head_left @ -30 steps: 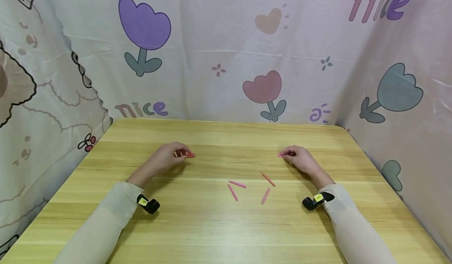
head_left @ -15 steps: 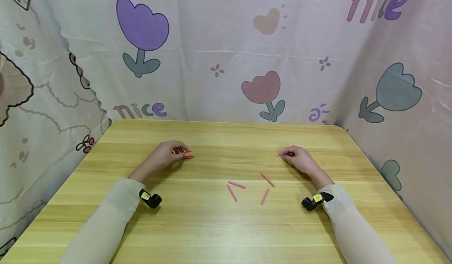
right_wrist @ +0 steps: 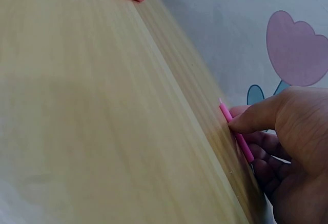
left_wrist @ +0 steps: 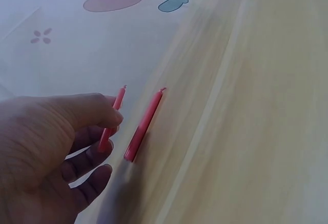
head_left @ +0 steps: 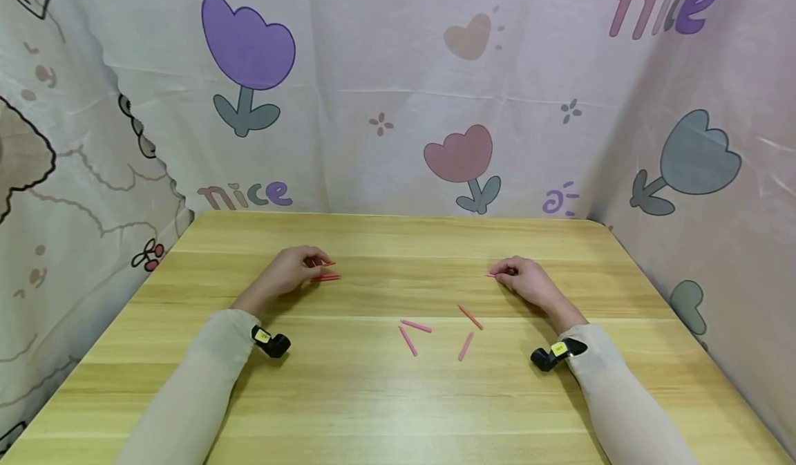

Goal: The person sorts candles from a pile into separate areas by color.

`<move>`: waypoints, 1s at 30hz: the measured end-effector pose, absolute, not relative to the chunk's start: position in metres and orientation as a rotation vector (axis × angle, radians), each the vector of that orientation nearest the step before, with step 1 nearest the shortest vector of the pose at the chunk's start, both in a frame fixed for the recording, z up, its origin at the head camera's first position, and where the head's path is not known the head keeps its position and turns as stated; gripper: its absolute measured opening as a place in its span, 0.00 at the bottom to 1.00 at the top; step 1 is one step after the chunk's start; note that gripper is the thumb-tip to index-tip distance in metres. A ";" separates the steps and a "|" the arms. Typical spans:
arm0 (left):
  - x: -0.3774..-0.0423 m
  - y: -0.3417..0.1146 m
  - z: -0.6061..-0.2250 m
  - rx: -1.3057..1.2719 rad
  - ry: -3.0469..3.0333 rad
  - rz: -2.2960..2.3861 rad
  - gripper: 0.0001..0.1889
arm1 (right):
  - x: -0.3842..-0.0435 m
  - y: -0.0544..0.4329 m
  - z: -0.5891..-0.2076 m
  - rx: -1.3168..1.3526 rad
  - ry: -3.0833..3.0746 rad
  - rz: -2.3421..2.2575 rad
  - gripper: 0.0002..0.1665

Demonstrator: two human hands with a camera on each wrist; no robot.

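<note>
My left hand [head_left: 291, 269] pinches a thin red candle [left_wrist: 120, 99] between thumb and fingers, its wick end pointing away from the palm. Close beside it on the table lies another red candle [left_wrist: 145, 124], apart from the fingers in the left wrist view. My right hand [head_left: 525, 276] pinches a bright pink candle [right_wrist: 244, 147] close over the table; the thumb covers part of its upper half. Between the hands and nearer to me lie an orange-red candle [head_left: 470, 317] and several pink candles [head_left: 416, 326], all spread apart at different angles.
The wooden table [head_left: 373, 410] ends at a far edge against a white cloth [head_left: 361, 50] printed with tulips and lettering. More cloth hangs at both sides. A small black camera [head_left: 271, 342] sits on the left wrist, another camera [head_left: 550, 356] on the right.
My left hand's held red candle has drawn apart from the red candle on the table, which now shows more of its length. The right hand has stayed nearly still; the view has shifted slightly.
</note>
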State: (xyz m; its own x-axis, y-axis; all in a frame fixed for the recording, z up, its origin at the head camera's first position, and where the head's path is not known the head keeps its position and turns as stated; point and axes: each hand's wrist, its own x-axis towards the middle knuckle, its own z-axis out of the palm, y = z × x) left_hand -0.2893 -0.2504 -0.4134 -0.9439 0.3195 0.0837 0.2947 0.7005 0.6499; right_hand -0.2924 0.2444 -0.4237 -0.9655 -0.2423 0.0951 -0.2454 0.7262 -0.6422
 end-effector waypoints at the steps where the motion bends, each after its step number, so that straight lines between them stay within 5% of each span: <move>1: -0.290 -0.250 -0.414 0.521 2.858 1.087 0.09 | -0.292 0.244 -0.424 0.411 -2.914 1.086 0.08; 30: -0.286 -0.249 -0.426 0.655 2.874 1.059 0.10 | -0.290 0.244 -0.420 0.408 -2.929 1.079 0.08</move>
